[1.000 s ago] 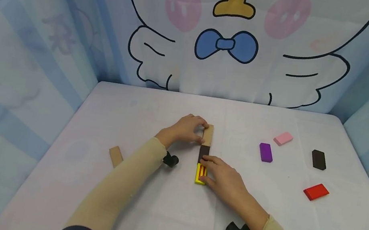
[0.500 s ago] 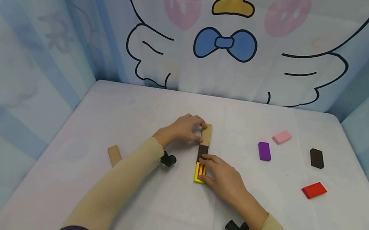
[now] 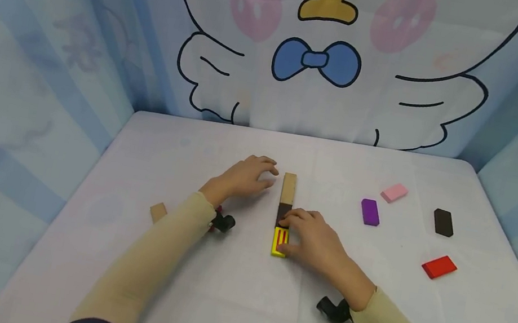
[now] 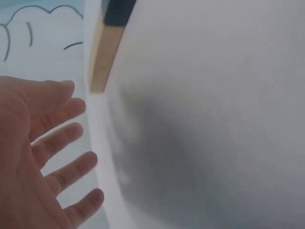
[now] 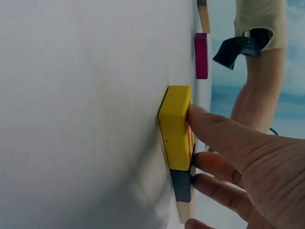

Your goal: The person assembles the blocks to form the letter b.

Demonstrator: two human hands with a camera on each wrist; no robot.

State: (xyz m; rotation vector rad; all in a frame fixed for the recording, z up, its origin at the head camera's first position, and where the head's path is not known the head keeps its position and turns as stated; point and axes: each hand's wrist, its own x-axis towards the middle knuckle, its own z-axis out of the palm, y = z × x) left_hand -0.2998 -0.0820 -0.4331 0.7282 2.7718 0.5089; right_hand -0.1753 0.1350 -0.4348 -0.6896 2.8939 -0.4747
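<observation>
A straight row of blocks lies mid-table: a plain wooden block (image 3: 288, 188) at the far end, a dark brown block (image 3: 284, 210) in the middle and a yellow block (image 3: 280, 240) with red stripes nearest me. My right hand (image 3: 320, 241) is over the near part of the row. In the right wrist view its thumb touches the top of the yellow block (image 5: 174, 129), while its loosely bent fingers are at the dark block (image 5: 181, 185). My left hand (image 3: 243, 177) is apart from the row, left of the wooden block, its fingers spread and holding nothing in the left wrist view.
On the right lie a purple block (image 3: 370, 212), a pink block (image 3: 394, 193), a black block (image 3: 443, 223) and a red block (image 3: 439, 267). A wooden piece (image 3: 158, 211) is partly hidden by my left sleeve. Behind my left wrist camera, a magenta block (image 5: 201, 56) is mostly hidden.
My left hand has let go of the wooden block and moved left. My right hand's fingers have lifted and bent slightly over the dark block. The row stays in place.
</observation>
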